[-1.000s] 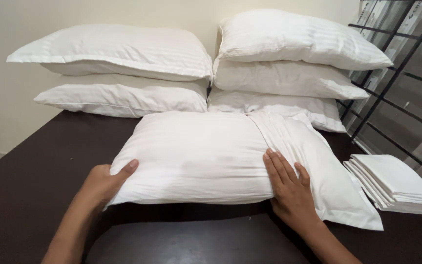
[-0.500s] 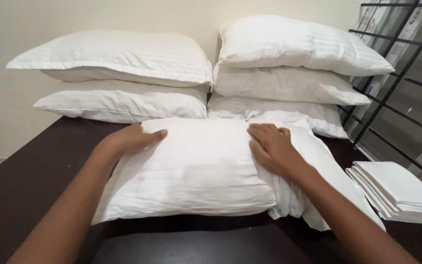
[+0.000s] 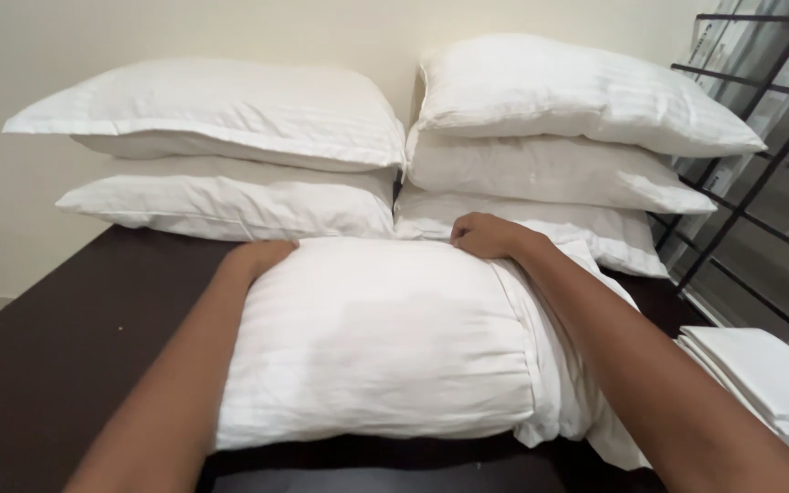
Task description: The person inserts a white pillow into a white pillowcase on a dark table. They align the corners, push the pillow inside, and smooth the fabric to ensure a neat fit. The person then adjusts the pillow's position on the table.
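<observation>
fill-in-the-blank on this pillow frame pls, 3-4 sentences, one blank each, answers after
1. Both hands grip the far edge of the front pillow, which lies on a ____ brown surface.
2. The left stack behind it holds ____ pillows.
3. The right stack holds ____ pillows.
4. The folded white linens lie nearest the ____ hand, not the left hand.

Answers: dark; two; three; right

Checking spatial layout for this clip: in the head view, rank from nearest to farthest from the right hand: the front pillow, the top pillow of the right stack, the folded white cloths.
1. Front pillow: under the right hand, touching.
2. Top pillow of the right stack: behind, above.
3. Folded white cloths: far right, by the window bars.
</observation>
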